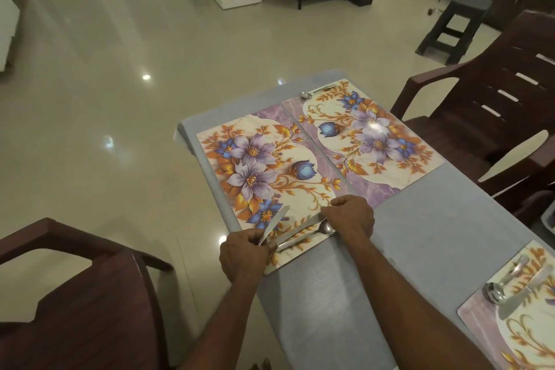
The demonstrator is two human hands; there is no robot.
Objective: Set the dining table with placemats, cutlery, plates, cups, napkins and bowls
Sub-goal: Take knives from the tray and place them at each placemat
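A: Your left hand (244, 255) pinches the handle of a butter knife (274, 224), its flat rounded blade raised over the near edge of the floral placemat (264, 171). What should you do with it?

B: Lay it flat beside the pieces already there, I'd judge. A spoon (326, 228) and a second long steel piece lie on the same edge, roughly side by side. Lower the blade last so the metal doesn't skid on the glossy mat.

A: And your right hand (348, 216)?

B: It is curled, knuckles up, resting at the spoon's bowl; whether the fingers actually hold anything I cannot tell. If it is steadying the spoon, keep it there until the knife is down.

A: How will the things handle?

B: The cutlery is smooth polished steel, slim and likely slippery. The mat looks stiff and laminated, with rounded corners, on a matte grey counter (420, 219).

A: Further out?

B: A second placemat (372, 135) touches yours along one edge, a spoon (315, 91) at its far side. A third mat (516, 315) near right carries cutlery. Dark slatted chairs (495, 105) flank the counter.
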